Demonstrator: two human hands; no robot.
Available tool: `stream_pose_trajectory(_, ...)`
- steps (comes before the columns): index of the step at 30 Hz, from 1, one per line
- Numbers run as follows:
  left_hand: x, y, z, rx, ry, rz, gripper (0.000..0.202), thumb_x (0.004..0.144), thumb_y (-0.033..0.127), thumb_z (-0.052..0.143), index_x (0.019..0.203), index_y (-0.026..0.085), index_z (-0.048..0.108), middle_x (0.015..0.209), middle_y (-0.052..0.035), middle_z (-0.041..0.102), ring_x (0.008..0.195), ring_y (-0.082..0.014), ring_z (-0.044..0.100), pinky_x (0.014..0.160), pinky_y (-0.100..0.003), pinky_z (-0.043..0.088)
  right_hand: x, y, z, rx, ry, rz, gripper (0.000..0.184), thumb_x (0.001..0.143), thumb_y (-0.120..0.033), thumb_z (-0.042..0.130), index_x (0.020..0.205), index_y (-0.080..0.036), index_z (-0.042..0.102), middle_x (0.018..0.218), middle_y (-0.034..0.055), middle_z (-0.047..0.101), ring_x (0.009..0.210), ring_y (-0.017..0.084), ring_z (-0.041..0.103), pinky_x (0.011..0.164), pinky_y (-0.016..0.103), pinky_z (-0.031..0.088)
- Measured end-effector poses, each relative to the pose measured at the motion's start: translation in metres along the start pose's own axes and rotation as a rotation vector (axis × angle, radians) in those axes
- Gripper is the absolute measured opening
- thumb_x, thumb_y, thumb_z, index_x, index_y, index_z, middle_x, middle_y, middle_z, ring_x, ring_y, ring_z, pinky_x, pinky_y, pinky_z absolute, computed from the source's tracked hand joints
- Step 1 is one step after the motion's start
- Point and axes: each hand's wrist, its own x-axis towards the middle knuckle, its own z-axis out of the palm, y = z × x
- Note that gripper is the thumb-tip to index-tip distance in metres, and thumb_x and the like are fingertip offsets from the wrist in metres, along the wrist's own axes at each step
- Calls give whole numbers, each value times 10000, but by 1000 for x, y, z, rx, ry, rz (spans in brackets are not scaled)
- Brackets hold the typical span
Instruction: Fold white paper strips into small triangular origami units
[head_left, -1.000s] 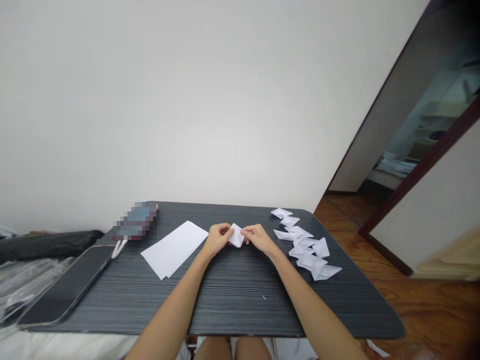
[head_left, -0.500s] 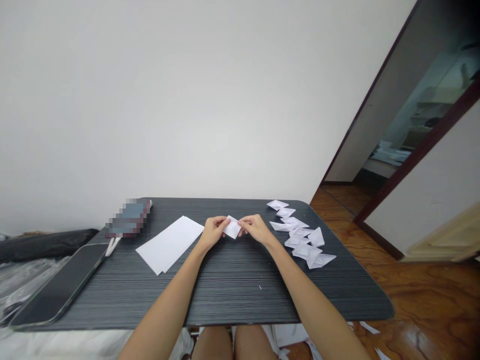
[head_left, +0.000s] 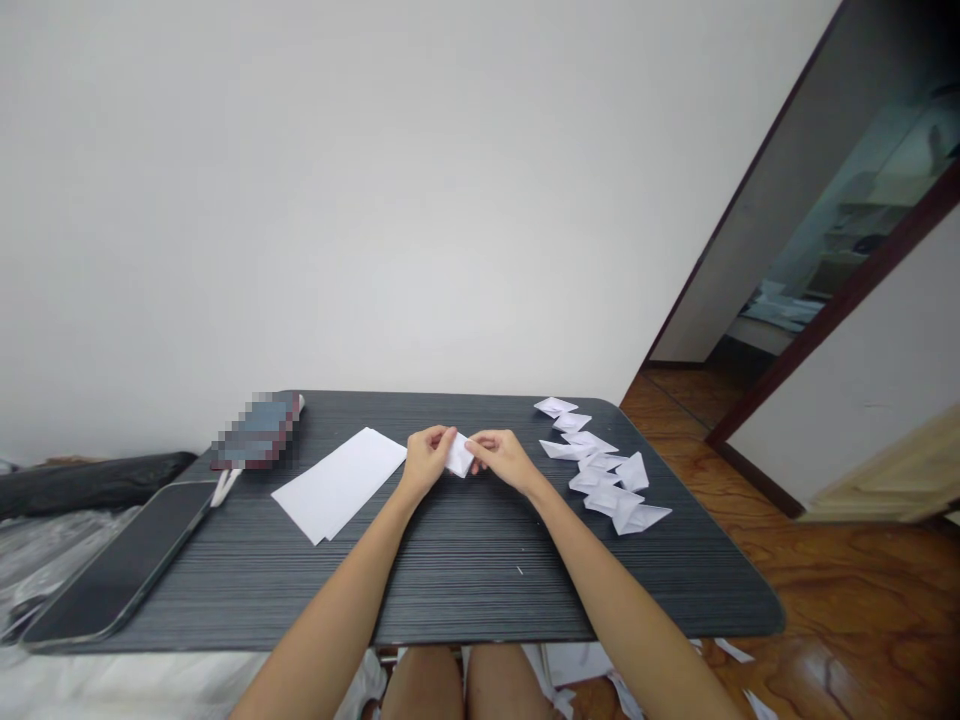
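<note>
A small folded piece of white paper [head_left: 459, 457] is held just above the dark table between my two hands. My left hand [head_left: 430, 460] pinches its left side, thumb on top. On the right edge, the thumb and fingers of my right hand [head_left: 502, 457] are closed on the same paper. White paper sheets [head_left: 341, 485] lie flat to the left of my left hand. Several folded paper boats [head_left: 600, 470] stand in a staggered row to the right of my right hand.
The dark table [head_left: 480, 590] has a rounded right corner. At its left lie a large phone [head_left: 124, 565] and a blurred-out device [head_left: 259, 432] with a white cable [head_left: 225, 487]. Paper scraps [head_left: 733, 651] are on the wooden floor. A white wall [head_left: 450, 200] rises behind.
The fingers have shifted on the folded paper; my right thumb now lies further over it and the paper looks narrower. The view has tilted very slightly.
</note>
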Motion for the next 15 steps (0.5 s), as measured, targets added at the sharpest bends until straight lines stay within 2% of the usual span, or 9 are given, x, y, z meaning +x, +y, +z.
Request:
stream_pose_trajectory(2,-2,1,1,0,7,-8,331,740,408,451,670,114,587,512,-6,566,410,-91,478,390,-187,352,0,0,5,124,-68,66,333,667,-397,562,815,-98,574,588,41,622,484,121,573,436,193,365)
stream_pose_trajectory(4,-3,3,2,-4,37,-2,328,741,410,451,670,118,583,516,-1,560,414,-88,479,390,-185,356,-1,1,7,206,-125,110,333,630,-374,605,789,-83,570,631,69,638,513,132,592,433,187,361)
stream_pose_trajectory(7,-3,6,2,-18,97,16,327,735,414,462,652,120,579,527,2,549,455,-92,493,403,-179,369,-1,1,7,262,-157,144,287,606,-324,634,733,-72,579,655,89,648,520,127,593,446,188,361)
stream_pose_trajectory(9,-3,8,2,-44,89,-6,335,732,424,463,652,117,571,521,4,543,434,-86,484,377,-175,359,-2,0,6,267,-152,152,279,601,-307,637,739,-71,584,652,86,650,501,120,585,451,193,361)
stream_pose_trajectory(15,-2,9,0,-133,-232,-110,354,720,446,491,678,98,537,428,10,523,261,-46,376,262,-156,219,-2,-1,6,256,-53,121,279,570,-309,654,711,-80,583,596,55,637,466,118,572,434,199,344)
